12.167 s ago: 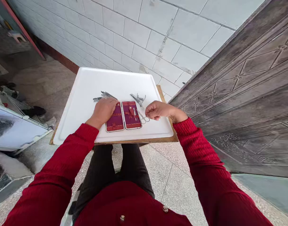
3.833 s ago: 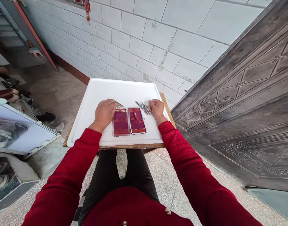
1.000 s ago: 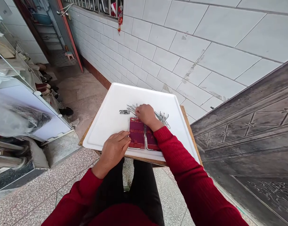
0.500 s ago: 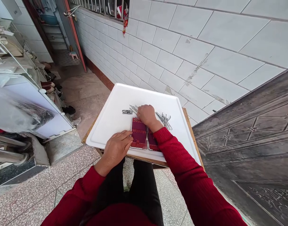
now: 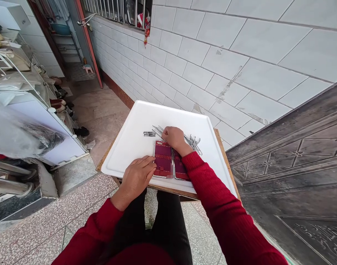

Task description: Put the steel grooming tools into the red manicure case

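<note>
- Your right hand (image 5: 174, 138) is curled, palm down, over the near ends of a loose bunch of slim silver metal tools (image 5: 157, 129); the fingertips are hidden, so you cannot tell here whether they are clamped on a tool.
- The visible far ends of those tools fan out on the left of that hand.
- Your left hand (image 5: 138, 175) lies palm down with its fingers side by side, the tips at the left edge of an open two-panel case with red trim, purple lining and a pale metal rim (image 5: 163, 158); whether it grips that edge or only rests there cannot be told.
- The case lies flat, just right of your left fingers and on the body side of your right hand; your right wrist and red knitted sleeve (image 5: 209, 178) cover part of its right panel.
- A row of small red loops crosses the left panel, level with a spot just beyond your left fingertips.
- Two short, silver metal clippers (image 5: 149, 134) sit side by side, left of your right hand and beyond your left.
- A tangled pile of silver scissors and nippers (image 5: 194, 142) lies to the right of your right hand.
- Beneath both hands is a white, raised-rim rectangular tray (image 5: 124, 154), set on a brown wooden tabletop (image 5: 218, 137).
</note>
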### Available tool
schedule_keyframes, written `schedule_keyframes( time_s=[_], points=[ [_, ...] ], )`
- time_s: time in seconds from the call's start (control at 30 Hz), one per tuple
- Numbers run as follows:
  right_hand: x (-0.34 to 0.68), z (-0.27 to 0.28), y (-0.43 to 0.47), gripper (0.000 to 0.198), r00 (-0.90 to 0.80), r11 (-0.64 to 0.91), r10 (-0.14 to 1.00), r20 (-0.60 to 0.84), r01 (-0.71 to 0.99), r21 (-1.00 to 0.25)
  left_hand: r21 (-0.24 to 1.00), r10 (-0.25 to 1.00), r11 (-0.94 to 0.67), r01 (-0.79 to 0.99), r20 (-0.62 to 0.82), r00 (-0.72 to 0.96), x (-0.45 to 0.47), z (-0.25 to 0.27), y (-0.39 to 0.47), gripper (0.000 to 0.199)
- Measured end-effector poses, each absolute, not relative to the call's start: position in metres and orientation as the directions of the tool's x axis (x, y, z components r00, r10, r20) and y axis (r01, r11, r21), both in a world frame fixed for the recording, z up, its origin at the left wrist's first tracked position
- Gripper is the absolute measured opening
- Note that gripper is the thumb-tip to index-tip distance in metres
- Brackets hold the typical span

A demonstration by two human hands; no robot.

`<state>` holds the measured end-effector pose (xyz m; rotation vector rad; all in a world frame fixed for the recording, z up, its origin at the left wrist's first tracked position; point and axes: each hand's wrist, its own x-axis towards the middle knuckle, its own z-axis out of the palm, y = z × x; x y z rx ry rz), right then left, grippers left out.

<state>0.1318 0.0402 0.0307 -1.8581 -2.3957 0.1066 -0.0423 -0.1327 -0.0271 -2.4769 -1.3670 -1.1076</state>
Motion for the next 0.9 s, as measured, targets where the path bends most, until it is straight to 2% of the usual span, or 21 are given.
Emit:
schedule_keyframes(
  time_s=[0.2, 0.4, 0.57, 0.73, 0.9],
  points=[
    [0.134, 0.029, 0.043, 0.02, -0.274, 0.279, 0.958, 0.087, 0.959, -0.049, 0.226, 0.681, -0.593, 0.773, 0.654, 0.331, -0.042, -0.026, -0.133, 0.02],
    [0.14, 0.031, 0.044, 0.019, -0.264, 0.268, 0.963, 0.048, 0.959, -0.095, 0.231, 0.687, -0.594, 0.771, 0.645, 0.335, -0.042, -0.029, -0.133, 0.02],
    [0.144, 0.031, 0.045, 0.02, -0.261, 0.267, 0.962, 0.082, 0.961, -0.067, 0.248, 0.697, -0.593, 0.766, 0.635, 0.333, -0.043, -0.031, -0.132, 0.022],
    [0.141, 0.03, 0.042, 0.025, -0.363, 0.378, 0.917, 0.168, 0.923, -0.068, 0.245, 0.691, -0.596, 0.765, 0.641, 0.334, -0.042, -0.03, -0.132, 0.02],
    [0.134, 0.032, 0.039, 0.03, -0.423, 0.43, 0.895, 0.144, 0.903, -0.02, 0.236, 0.689, -0.59, 0.772, 0.646, 0.329, -0.041, -0.03, -0.133, 0.02]
  ],
)
